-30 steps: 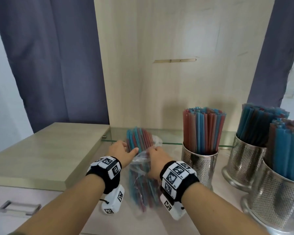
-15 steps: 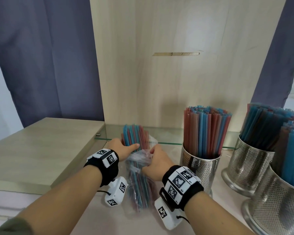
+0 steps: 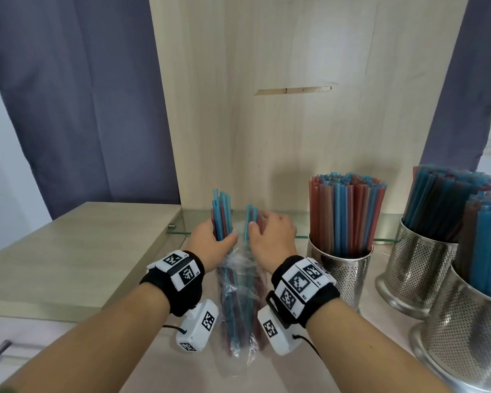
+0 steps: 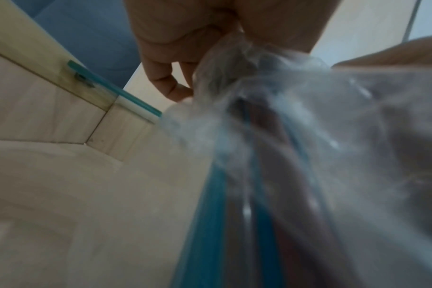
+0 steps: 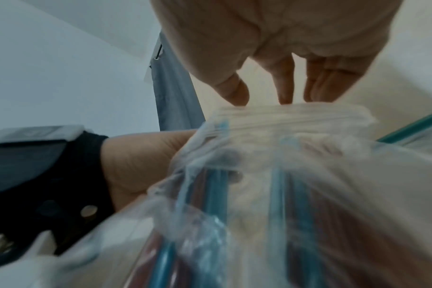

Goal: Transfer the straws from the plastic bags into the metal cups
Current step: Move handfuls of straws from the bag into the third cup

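Note:
A clear plastic bag [image 3: 238, 304] of blue and red straws stands between my wrists on the counter. My left hand [image 3: 214, 245] grips a bunch of straws [image 3: 221, 215] that sticks up out of its fist, higher than the others. The left wrist view shows its fingers [image 4: 170, 78] curled beside the crumpled bag [image 4: 296, 109]. My right hand [image 3: 270, 236] holds the bag's top, with the other straws [image 3: 252, 219] between thumb and fingers. In the right wrist view its fingers [image 5: 284, 87] reach behind the bag's rim [image 5: 291, 115]. A perforated metal cup [image 3: 342, 279] full of straws stands just right of it.
Two more metal cups [image 3: 420, 268] [image 3: 465, 333], both full of straws, stand at the right edge. A raised wooden counter [image 3: 68, 251] lies to the left, and a glass shelf edge [image 3: 179, 233] and a wooden back panel [image 3: 267, 123] are behind. A drawer handle [image 3: 3, 347] is at lower left.
The single bunch at the bag's mouth has split. My left hand now grips one part and has raised it above the rest. My right hand has moved up to the bag's top.

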Demonstrator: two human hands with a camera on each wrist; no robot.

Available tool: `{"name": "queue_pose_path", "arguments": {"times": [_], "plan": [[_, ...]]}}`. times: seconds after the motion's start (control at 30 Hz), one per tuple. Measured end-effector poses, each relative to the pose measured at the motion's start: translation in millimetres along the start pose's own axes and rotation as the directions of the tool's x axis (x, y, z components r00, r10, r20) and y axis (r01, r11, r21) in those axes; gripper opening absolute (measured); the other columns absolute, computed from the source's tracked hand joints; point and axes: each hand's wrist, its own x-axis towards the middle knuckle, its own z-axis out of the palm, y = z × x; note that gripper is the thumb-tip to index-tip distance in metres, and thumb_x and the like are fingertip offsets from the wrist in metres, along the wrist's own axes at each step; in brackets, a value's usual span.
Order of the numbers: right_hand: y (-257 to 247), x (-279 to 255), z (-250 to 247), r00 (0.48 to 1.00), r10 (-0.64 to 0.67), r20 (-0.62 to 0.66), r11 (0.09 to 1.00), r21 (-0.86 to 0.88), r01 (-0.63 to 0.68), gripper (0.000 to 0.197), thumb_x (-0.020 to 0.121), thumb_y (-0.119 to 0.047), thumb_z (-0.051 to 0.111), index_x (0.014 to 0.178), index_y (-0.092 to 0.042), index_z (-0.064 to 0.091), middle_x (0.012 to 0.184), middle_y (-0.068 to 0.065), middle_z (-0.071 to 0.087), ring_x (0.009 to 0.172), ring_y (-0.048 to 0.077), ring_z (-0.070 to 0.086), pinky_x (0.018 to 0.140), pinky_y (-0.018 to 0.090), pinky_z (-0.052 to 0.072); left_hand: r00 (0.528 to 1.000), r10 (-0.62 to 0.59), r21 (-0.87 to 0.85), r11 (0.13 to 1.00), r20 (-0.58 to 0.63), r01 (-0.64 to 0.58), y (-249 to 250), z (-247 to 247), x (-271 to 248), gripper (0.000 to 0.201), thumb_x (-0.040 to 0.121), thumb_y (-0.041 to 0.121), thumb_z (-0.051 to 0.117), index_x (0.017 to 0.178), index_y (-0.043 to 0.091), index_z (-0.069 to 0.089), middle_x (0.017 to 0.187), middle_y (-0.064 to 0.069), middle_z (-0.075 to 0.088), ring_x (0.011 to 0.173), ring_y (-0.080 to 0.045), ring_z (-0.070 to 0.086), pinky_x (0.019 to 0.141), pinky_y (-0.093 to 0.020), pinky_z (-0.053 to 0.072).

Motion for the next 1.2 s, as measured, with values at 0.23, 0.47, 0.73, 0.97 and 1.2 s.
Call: {"name": "queue_pose_path", "arguments": {"times": [0.23,0.47,0.73,0.97,1.2], "plan": [[3,14,1,0.958,0.281,0.063,0.900,0.331,-0.285,0.070,0.083,-0.022,0.074,0.140,-0.005,0.037,0.130,0.012,0.057,0.112,0.027,0.061,0.081,0.029,0.048,0.993,0.090,-0.002,0.996,-0.075,-0.091,6,-10,-27,0.017,0.087,0.027,0.065,0.098,0.016,0.059,0.086,-0.003,0.067,0.079,-0.020,0.065,0.072,-0.033,0.055],[0,22,10,0.929,0.310,0.201,0.949,-0.132,-0.288,0.066,0.071,-0.066,0.070,0.106,-0.012,0.059,0.085,0.003,0.064,0.069,0.017,0.062,0.057,0.027,0.050,0.976,0.187,0.046,0.982,-0.109,-0.183,18,-19,-55,0.017,0.088,0.031,0.063,0.098,0.017,0.058,0.080,0.000,0.065,0.071,-0.011,0.060,0.057,-0.010,0.044],[1,17,12,0.893,0.227,0.390,0.954,0.094,-0.284,0.019,0.091,-0.034,0.062,0.088,-0.015,0.059,0.071,-0.001,0.057,0.056,0.011,0.051,0.044,0.021,0.041,0.966,0.238,0.020,0.971,-0.102,-0.238,19,-21,-69,0.016,0.090,0.027,0.062,0.097,0.014,0.057,0.081,-0.003,0.064,0.073,-0.017,0.061,0.061,-0.023,0.050],[0,4,3,0.855,0.029,0.518,0.751,0.553,-0.360,0.002,0.090,-0.013,0.065,0.091,-0.012,0.067,0.089,0.010,0.071,0.077,0.021,0.067,0.068,0.032,0.057,0.964,0.250,-0.047,0.966,-0.096,-0.255,19,-22,-72,0.013,0.090,0.024,0.062,0.101,0.022,0.056,0.083,0.004,0.066,0.073,-0.011,0.063,0.065,-0.021,0.052],[-1,5,-1,0.880,-0.045,0.473,0.727,0.620,-0.296,0.010,0.086,-0.004,0.067,0.080,-0.012,0.068,0.078,0.007,0.066,0.077,0.021,0.063,0.078,0.035,0.052,0.961,0.254,-0.013,0.966,-0.111,-0.257,20,-29,-79,0.010,0.091,0.027,0.062,0.094,0.019,0.056,0.076,-0.002,0.065,0.067,-0.009,0.060,0.057,-0.010,0.044]]}}
